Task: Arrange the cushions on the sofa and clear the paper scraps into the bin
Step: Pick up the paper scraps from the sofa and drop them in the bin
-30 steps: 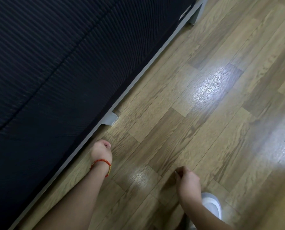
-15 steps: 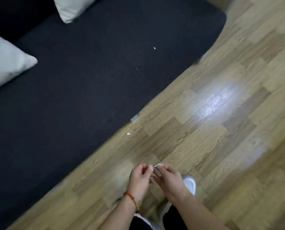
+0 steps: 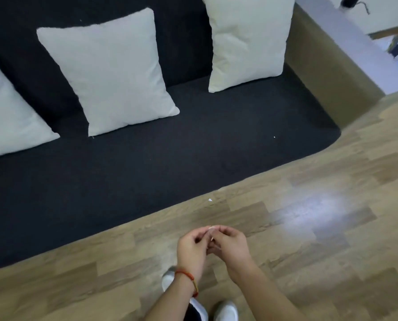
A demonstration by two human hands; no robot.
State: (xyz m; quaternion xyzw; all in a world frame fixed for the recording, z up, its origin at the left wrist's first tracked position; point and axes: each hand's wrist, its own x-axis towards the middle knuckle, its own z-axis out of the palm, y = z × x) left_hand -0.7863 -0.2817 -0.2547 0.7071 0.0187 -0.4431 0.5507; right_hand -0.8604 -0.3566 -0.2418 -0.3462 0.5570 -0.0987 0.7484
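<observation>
the person stands at the sofa [image 3: 147, 170] with both hands together low in the centre of the frame. the left hand [image 3: 191, 247] and the right hand [image 3: 231, 245] meet at the fingertips, fingers curled, seemingly pinching a small pale scrap between them; which hand truly holds it i cannot tell.

this looks like the scrap-gathering step. three white cushions already lean against the backrest: the left cushion [image 3: 10, 117] at the left edge, the middle cushion [image 3: 114, 72] in the upper centre, the right cushion [image 3: 249, 40] at upper right.

one floor scrap [image 3: 210, 200] lies by the sofa's front edge, and a speck [image 3: 274, 137] sits on the seat at right. next, i'd judge, comes stooping for these with a fine fingertip pinch. no bin is in view.

no writing or brand can be read anywhere.
</observation>
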